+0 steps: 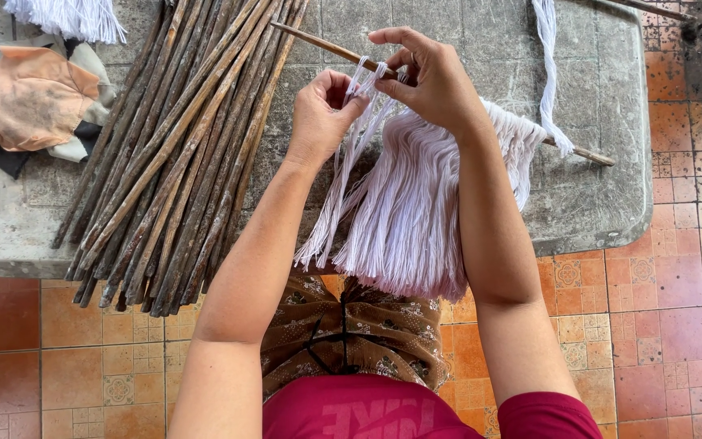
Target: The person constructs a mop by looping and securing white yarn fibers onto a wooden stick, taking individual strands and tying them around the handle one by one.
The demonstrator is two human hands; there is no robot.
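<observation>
from my remote seat i look down on a thin wooden stick (327, 49) lying slantwise across a grey stone table (603, 203), with a thick fringe of white cotton strands (416, 219) looped over it and hanging past the table's near edge. a few loose strands (359, 122) sit at the stick's left part, where both hands meet. the left hand (318, 114) is clenched on those strands just below the stick, seemingly to keep them taut. the right hand (428, 77) arches over the stick, its thumb and fingers pinching a loop of the same strands at the wood, likely so the knot sits tight against its neighbours. to the left, a bundle of brown sticks (180, 154) lies fanned on the table, its ends jutting over the near edge, close beside the left forearm. further left rests a heap of peach and dark cloth (34, 97). a white cord (548, 73) trails at the right. bare tabletop lies to the right of the fringe; orange floor tiles (676, 284) lie beyond the rim.
</observation>
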